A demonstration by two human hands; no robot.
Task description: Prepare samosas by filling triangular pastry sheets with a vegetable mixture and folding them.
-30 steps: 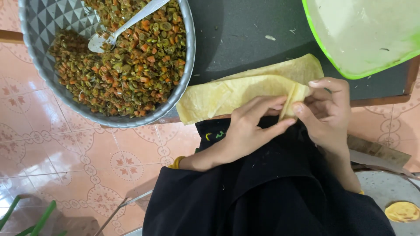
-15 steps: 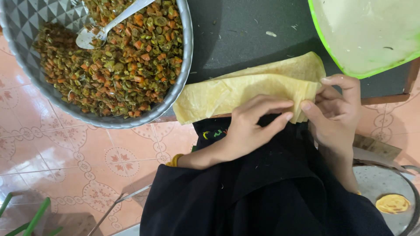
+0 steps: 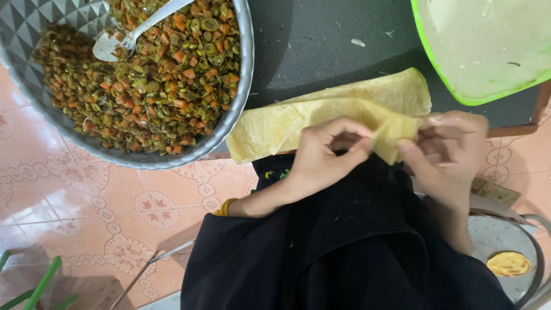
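Note:
A thin yellow pastry sheet [image 3: 321,117] lies partly folded at the near edge of a dark table [image 3: 321,51]. My left hand [image 3: 327,155] pinches the folded front edge of the sheet from below. My right hand [image 3: 450,155] grips the sheet's right end, fingers curled around it. Both hands are close together over my black-clothed lap. Whatever is inside the fold is hidden.
A large metal bowl [image 3: 238,109] of chopped carrot and green vegetables with a spoon [image 3: 123,37] sits at the upper left. A green-rimmed bowl [image 3: 442,74] of pale paste stands upper right. A metal tray [image 3: 534,270] holding a small yellow roll sits lower right. The floor has orange patterned tiles.
The view has shifted slightly; my hands have slid a little to the right along the sheet's edge and keep pinching it. The bowl and spoon have not been touched.

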